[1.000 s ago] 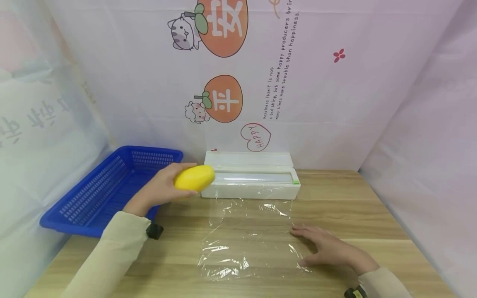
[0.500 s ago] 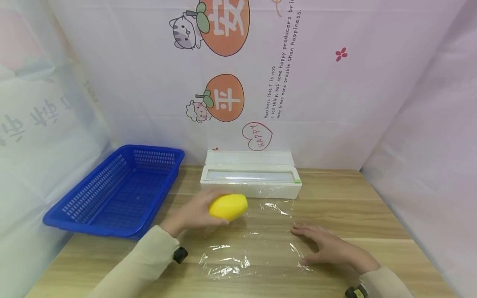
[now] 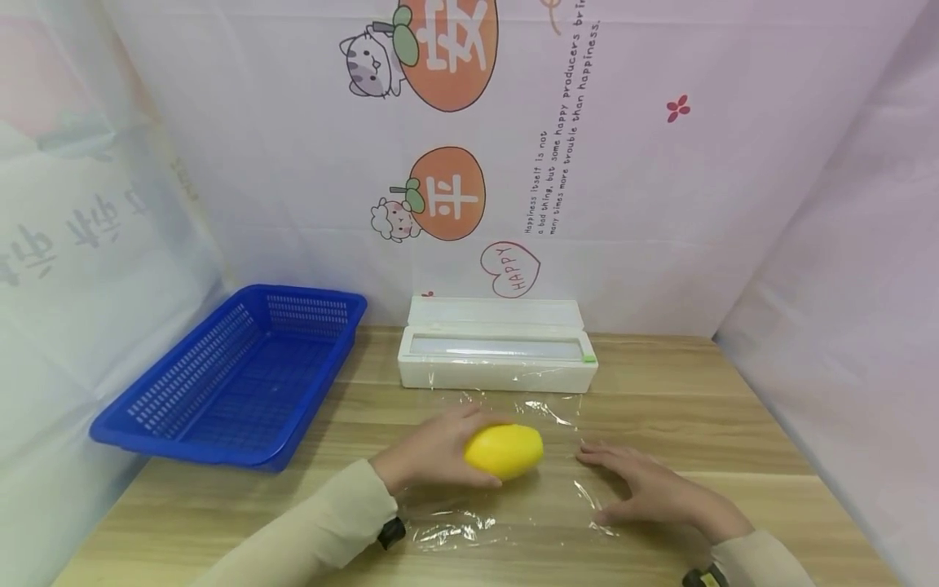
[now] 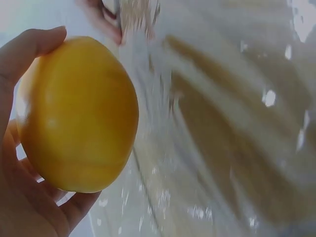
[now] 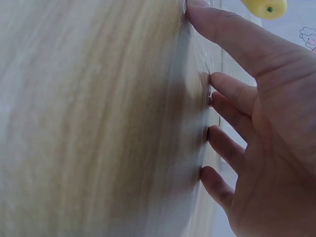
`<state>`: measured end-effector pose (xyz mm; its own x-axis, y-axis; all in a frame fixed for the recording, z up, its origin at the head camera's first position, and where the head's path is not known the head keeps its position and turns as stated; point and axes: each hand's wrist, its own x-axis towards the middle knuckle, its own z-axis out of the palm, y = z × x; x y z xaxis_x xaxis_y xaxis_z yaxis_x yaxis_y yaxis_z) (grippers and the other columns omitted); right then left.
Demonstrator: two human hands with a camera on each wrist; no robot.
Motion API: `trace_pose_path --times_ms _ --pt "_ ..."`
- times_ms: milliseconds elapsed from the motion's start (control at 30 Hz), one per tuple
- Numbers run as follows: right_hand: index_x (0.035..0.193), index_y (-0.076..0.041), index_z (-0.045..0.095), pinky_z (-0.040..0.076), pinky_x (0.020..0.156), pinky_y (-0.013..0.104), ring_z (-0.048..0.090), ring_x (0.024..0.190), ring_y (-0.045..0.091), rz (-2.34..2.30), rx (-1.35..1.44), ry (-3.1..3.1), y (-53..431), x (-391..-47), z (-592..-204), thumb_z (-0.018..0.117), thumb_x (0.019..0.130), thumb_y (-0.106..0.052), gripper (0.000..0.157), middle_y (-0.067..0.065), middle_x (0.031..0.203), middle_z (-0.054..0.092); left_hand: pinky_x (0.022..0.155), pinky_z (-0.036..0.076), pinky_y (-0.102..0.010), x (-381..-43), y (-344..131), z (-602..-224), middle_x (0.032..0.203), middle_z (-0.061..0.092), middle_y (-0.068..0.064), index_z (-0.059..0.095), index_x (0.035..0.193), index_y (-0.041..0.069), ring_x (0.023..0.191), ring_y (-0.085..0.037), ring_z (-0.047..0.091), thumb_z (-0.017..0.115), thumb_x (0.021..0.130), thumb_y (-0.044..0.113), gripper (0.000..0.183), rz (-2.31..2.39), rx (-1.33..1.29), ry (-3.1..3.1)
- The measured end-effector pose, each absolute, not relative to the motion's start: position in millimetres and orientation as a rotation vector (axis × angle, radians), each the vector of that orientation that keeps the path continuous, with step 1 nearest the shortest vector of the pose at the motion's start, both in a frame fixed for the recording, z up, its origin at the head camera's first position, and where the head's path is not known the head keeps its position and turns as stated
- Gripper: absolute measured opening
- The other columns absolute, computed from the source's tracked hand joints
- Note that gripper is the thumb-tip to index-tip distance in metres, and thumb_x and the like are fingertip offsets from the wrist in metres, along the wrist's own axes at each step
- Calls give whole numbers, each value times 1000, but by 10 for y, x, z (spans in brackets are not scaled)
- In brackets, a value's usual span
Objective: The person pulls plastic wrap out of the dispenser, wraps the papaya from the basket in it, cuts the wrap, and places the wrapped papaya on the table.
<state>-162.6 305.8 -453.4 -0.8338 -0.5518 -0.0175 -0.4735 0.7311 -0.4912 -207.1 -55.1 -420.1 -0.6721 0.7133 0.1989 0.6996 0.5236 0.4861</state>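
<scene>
My left hand [image 3: 443, 452] grips a smooth yellow oval fruit [image 3: 504, 451], thumb on one side and fingers round the other. In the left wrist view the fruit [image 4: 81, 116] fills the left part, held over the shiny film. A small green spot shows on the end of the fruit [image 5: 269, 9] in the right wrist view. Beneath lies a sheet of clear cling film [image 3: 455, 534] on the table, drawn from a white cling film box [image 3: 499, 377]. At the film's right edge rests my right hand [image 3: 653, 489], fingers spread and fingertips down on it.
A blue plastic basket [image 3: 293, 420] with slotted walls stands at the left. The box's white lid [image 3: 495, 312] is raised, close to the printed cloth [image 3: 623, 204] at the back. More pale cloth hangs along both sides of the wooden table [image 3: 697, 391].
My left hand has carried the yellow fruit from beside the basket, rightward and toward me, to over the middle of the film. The right hand has stayed at the film's edge.
</scene>
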Motion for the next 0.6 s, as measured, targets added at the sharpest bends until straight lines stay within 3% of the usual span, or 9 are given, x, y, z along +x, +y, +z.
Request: trace_pose_path --times_ms 233,600 --pt "145 -15 52 25 103 76 37 137 46 -718 -841 2774 3069 -1635 -4545 76 77 -62 87 13 152 44 91 49 -40 -2007 -399 -4329 144 48 3 47 147 35 118 -13 51 84 73 53 85 896 1259 2660" --pt "145 -17 53 29 102 75 39 136 44 -717 -854 2785 3091 -1640 -4588 76 77 -63 86 11 152 45 96 47 -44 -1950 -270 -4365 147 47 -1 48 149 29 127 -17 48 80 76 56 84 831 1308 2667"
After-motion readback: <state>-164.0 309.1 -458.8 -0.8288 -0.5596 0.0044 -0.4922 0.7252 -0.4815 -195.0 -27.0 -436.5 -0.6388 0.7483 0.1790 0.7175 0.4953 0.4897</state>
